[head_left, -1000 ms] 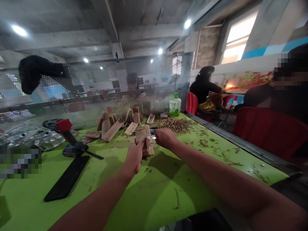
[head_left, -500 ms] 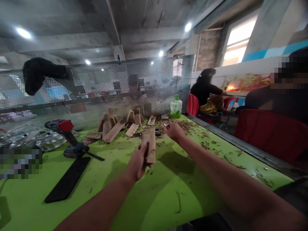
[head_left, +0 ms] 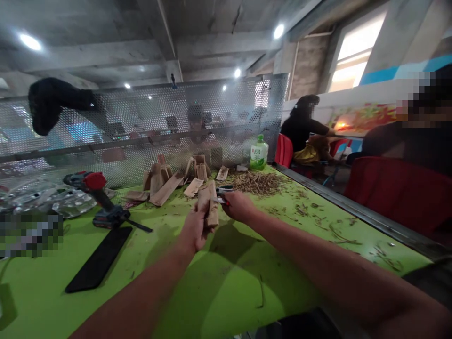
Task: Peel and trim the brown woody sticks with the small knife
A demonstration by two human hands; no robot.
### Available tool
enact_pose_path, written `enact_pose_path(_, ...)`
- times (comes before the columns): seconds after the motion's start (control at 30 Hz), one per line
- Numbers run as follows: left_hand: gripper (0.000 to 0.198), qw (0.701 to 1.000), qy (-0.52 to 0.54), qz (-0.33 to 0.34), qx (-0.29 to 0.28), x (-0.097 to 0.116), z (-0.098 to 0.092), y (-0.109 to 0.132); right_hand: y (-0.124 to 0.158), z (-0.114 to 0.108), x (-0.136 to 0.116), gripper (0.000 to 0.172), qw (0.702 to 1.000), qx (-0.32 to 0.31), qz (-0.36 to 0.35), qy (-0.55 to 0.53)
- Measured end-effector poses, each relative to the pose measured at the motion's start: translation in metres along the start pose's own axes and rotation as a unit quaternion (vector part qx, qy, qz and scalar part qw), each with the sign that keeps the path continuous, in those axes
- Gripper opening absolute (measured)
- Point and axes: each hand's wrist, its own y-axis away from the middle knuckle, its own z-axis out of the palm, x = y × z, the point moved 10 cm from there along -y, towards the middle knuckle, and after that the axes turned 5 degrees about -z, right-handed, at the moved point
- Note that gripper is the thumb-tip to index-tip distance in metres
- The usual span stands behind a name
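Note:
My left hand [head_left: 196,228] is closed around a pale, flat piece of wood [head_left: 212,207], holding it raised over the green table. In my right hand [head_left: 238,207] is a small knife [head_left: 219,200] with a bright blade and a bit of red at its handle. The blade is at the right edge of the wood; whether it cuts into it I cannot tell. Just behind the knife lie dark-handled tools [head_left: 224,189], partly hidden. Brown shavings [head_left: 257,182] are heaped beyond my right hand, and more are scattered to the right.
Similar wood pieces [head_left: 165,189] stand and lie at the back by a perforated metal screen [head_left: 141,136]. A cordless drill [head_left: 100,197] and a black flat slab [head_left: 100,261] are on the left. A green tea bottle [head_left: 259,154] stands at the back right. People sit to the right on red chairs [head_left: 395,197].
My right hand has come left and nearer, bringing the knife to the wood. My left hand has shifted slightly left and up with the wood. The camera view has tilted a little.

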Motion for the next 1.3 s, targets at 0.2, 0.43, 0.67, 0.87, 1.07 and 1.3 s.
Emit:
enact_pose_path(0.2, 0.049, 0.997, -0.049, 0.001, -0.067, -0.001, 0.022, 0.013, -0.001, -0.015, 0.024, 0.024, 0.998, 0.063, 0.027, -0.012)
enact_pose_path(0.43, 0.041, 0.993, -0.095, -0.024, -0.067, -0.004, 0.029, 0.026, -0.008, -0.013, 0.062, 0.022, 0.993, 0.061, 0.095, -0.022)
enact_pose_path(0.67, 0.062, 0.947, -0.138, -0.064, -0.284, -0.054, 0.083, 0.089, 0.009, -0.026, 0.167, 0.032, 0.946, 0.098, 0.303, -0.065)
enact_pose_path(0.87, 0.037, 0.994, 0.023, -0.051, -0.092, -0.011, 0.022, 0.029, -0.001, -0.018, 0.124, 0.031, 0.962, 0.121, 0.211, -0.127)
enact_pose_path(1.07, 0.008, 0.995, 0.086, -0.044, -0.028, -0.002, 0.009, 0.015, -0.004, -0.004, 0.07, 0.027, 0.971, 0.103, 0.101, -0.193)
enact_pose_path(1.3, 0.018, 0.993, 0.106, -0.051, -0.003, 0.0, 0.001, 0.004, -0.001, 0.001, 0.039, 0.027, 0.984, 0.05, 0.054, -0.162)
